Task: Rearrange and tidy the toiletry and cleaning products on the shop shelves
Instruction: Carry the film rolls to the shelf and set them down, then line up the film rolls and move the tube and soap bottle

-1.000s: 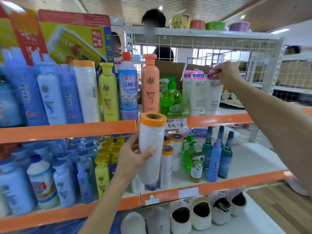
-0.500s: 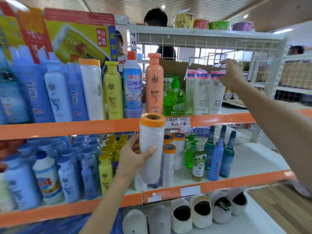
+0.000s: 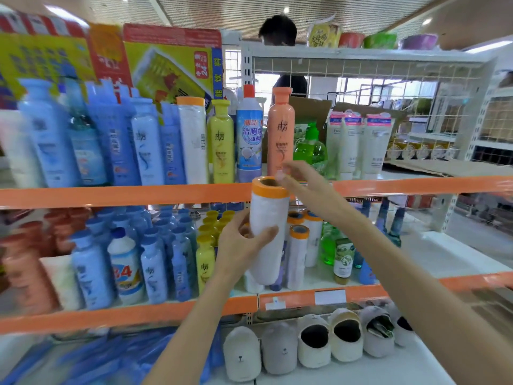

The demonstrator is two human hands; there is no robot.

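Here the left hand (image 3: 238,243) grasps the white roll (image 3: 268,232); the right hand (image 3: 302,182) is blurred, its grip unreadable.

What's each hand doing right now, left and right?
Left hand: grips the white roll with the orange end, held upright.
Right hand: at the roll's top rim; too blurred to tell whether it grips.

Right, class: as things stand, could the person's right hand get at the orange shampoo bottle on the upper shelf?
Probably yes. The right hand hovers just in front of the orange shampoo bottle, which stands at the shelf's front edge with nothing between them. The left hand holds the white roll lower down.
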